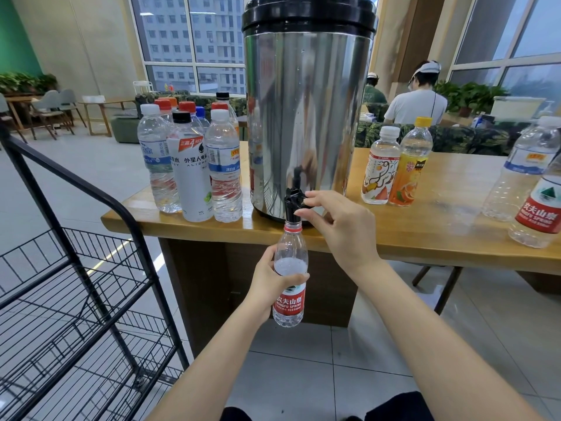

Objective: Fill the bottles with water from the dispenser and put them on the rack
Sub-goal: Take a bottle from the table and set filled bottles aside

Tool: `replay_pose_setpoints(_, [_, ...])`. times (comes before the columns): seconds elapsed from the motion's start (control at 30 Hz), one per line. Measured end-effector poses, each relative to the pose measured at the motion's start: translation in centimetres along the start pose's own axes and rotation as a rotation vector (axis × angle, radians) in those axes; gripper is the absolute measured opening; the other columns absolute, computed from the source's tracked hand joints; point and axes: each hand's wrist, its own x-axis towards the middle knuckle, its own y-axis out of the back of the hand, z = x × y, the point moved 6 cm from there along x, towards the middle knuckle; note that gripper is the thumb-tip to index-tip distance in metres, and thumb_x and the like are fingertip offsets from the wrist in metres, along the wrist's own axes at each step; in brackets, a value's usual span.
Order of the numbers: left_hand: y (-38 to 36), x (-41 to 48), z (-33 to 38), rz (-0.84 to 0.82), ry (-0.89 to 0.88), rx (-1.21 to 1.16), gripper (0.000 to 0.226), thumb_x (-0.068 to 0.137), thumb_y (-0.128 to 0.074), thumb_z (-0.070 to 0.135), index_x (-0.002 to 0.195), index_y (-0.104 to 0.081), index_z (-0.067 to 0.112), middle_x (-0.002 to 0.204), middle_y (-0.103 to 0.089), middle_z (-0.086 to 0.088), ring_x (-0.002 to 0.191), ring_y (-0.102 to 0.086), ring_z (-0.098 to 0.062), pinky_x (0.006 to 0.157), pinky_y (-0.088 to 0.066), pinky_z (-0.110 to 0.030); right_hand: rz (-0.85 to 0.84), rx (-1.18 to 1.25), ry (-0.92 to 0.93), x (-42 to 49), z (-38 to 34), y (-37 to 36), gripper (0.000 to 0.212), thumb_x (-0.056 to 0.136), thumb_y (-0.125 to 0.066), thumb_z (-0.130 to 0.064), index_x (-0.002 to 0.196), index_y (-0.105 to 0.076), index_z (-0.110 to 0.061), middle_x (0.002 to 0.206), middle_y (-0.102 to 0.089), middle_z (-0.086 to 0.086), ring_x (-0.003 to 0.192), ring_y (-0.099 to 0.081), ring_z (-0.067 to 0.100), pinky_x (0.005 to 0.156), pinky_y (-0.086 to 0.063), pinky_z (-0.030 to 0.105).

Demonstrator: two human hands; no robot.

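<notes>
while one bottle (290, 278) is gripped, four stand right

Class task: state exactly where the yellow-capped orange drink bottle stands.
In the head view, the yellow-capped orange drink bottle stands upright on the wooden table, right of the steel dispenser, beside a white-capped bottle on its left.

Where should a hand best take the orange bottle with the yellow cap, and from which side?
Likely round the labelled middle of the orange bottle, coming from its right: it stands upright on the table, the white-capped bottle crowds its left, and the right side is free.
</notes>
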Motion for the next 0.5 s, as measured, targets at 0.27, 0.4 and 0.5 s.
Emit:
replay_pose_setpoints(0.27, [-0.03, 0.12, -0.16, 0.005, 0.009, 0.009, 0.076, 0.072, -0.085, 0.013, 0.134, -0.045, 0.028, 0.129, -0.058, -0.002, 0.115, -0.057, -0.022, 0.097, -0.05, -0.044, 0.033, 0.005, 0.027, -0.08, 0.11, -0.05, 0.037, 0.089, -0.059, -0.041, 0.102, -0.073, -0.01, 0.107, -0.073, 0.004, 0.092, -0.07, 0.015, 0.068, -0.055, 0.022])
replay_pose_setpoints(0.4, [0.0, 0.09, -0.15, 0.005, 0.006, 0.006, 0.075, 0.072, -0.085, 0.013, 0.134, -0.045, 0.028, 0.128, -0.058, -0.001, 0.113, -0.057, -0.02, 0.092, -0.05, -0.039, 0.033, 0.008, 0.025, -0.1, 0.17, -0.1, 0.037, 0.089, -0.059, -0.041, 0.102, -0.073, -0.009, 0.108, -0.072, 0.004, 0.088, -0.07, 0.014, 0.067, -0.051, 0.018])
replay_pose_setpoints(0.5, [0.03, 0.07, -0.16, 0.002, 0.01, 0.008, 0.076, 0.071, -0.086, 0.013, 0.135, -0.045, 0.028, 0.129, -0.058, -0.002, 0.115, -0.057, -0.022, 0.097, -0.05, -0.044, 0.03, 0.007, 0.018, -0.11, 0.21, -0.1, 0.036, 0.089, -0.059, -0.041, 0.102, -0.073, -0.009, 0.108, -0.072, 0.004, 0.088, -0.07, 0.014, 0.068, -0.049, 0.017])
